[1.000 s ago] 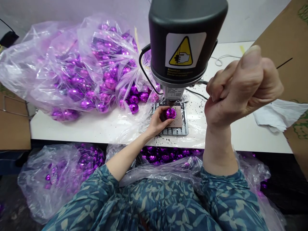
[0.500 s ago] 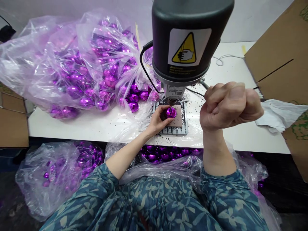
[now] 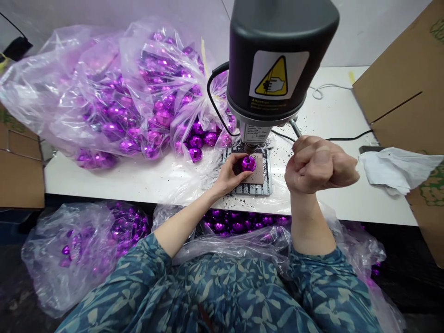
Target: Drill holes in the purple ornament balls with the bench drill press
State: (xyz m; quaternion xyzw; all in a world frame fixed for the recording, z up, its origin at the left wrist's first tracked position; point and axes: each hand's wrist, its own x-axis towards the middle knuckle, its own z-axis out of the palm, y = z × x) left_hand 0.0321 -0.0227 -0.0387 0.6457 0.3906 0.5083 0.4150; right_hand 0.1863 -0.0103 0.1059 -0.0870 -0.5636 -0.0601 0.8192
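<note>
A white counter (image 3: 156,180), strewn with dark specks (image 3: 276,155) around the left hand (image 3: 231,175), stands before a pale wall (image 3: 194,18). Its fingers and thumb grasp a faceted purple ball (image 3: 248,163) on a brown board (image 3: 257,177) atop a slotted metal base (image 3: 268,186). Above those fingers hangs the black drill head (image 3: 282,41), its chuck (image 3: 250,148) just over the ball. To their right, the right hand (image 3: 319,166) is clenched around a metal lever (image 3: 295,127), hiding its end. Left of the left fingers bulges a clear bag (image 3: 121,88) of purple balls (image 3: 196,141); right of the right fingers lies a crumpled white cloth (image 3: 397,171).
</note>
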